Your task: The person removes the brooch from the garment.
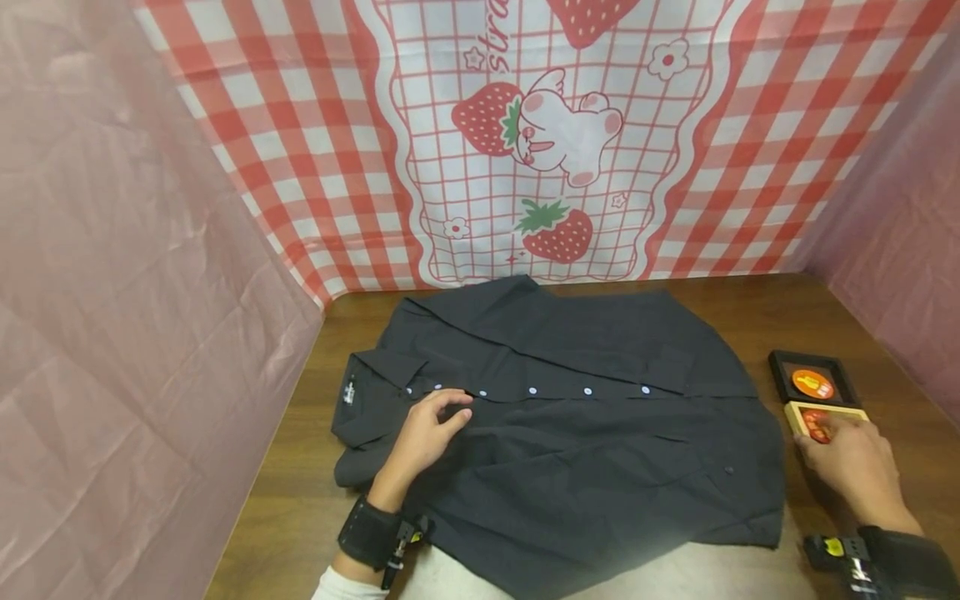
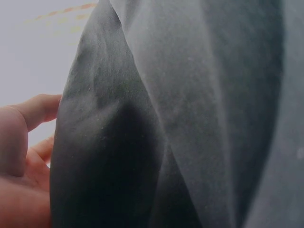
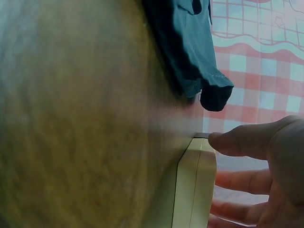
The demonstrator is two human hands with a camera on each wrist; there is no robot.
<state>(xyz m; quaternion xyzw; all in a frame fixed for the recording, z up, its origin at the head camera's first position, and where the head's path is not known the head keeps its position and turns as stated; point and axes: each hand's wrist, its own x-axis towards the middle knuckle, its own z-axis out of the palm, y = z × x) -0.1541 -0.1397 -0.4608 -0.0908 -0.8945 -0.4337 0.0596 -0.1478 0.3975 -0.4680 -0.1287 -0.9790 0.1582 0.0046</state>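
A dark button-up shirt (image 1: 600,467) lies spread on the table, its collar toward the left and a row of pale buttons across its middle. My left hand (image 1: 427,429) hovers over the shirt near the upper buttons, fingers loosely bent and holding nothing. In the left wrist view, dark cloth (image 2: 109,142) hides part of that hand (image 2: 23,161). At the right, my right hand (image 1: 858,462) reaches over a pale yellow box (image 1: 851,412) with a red-orange round inside. The right wrist view has its outstretched fingertips at the top of this box (image 3: 194,185).
A black square box (image 1: 782,379) with an orange round label (image 1: 812,383) stands right behind the yellow one. The brown wooden table (image 1: 300,433) meets a checked strawberry cloth (image 1: 360,208) at the back. Pink fabric (image 1: 150,333) hangs on both sides.
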